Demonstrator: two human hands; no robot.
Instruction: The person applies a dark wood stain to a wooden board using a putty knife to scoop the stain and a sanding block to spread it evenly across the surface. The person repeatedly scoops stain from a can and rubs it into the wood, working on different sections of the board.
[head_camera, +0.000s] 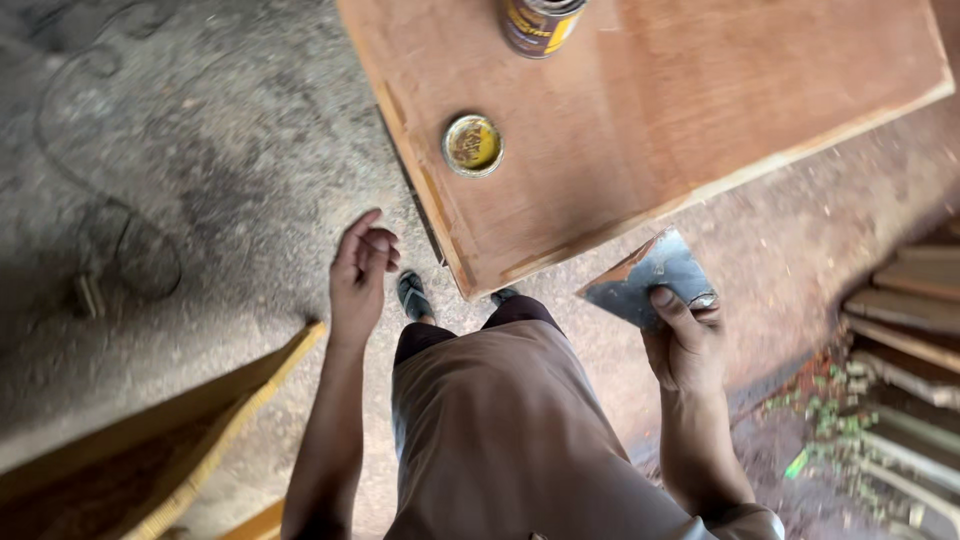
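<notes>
My right hand (685, 345) grips a flat metal scraper blade (650, 278), thumb on top, just below the near corner of a brown plywood board (650, 110). My left hand (360, 270) hangs free beside the board's left edge, fingers loosely curled and holding nothing. On the board lies a round can lid (472, 145) with yellowish residue. An open can (540, 22) stands at the top edge of the view, partly cut off.
A grey concrete floor (180, 180) with a thin cable (130, 240) spreads to the left. A wooden panel edge (200, 420) lies at lower left. Stacked wood strips (905, 340) sit at right. My feet in sandals (412, 295) stand by the board.
</notes>
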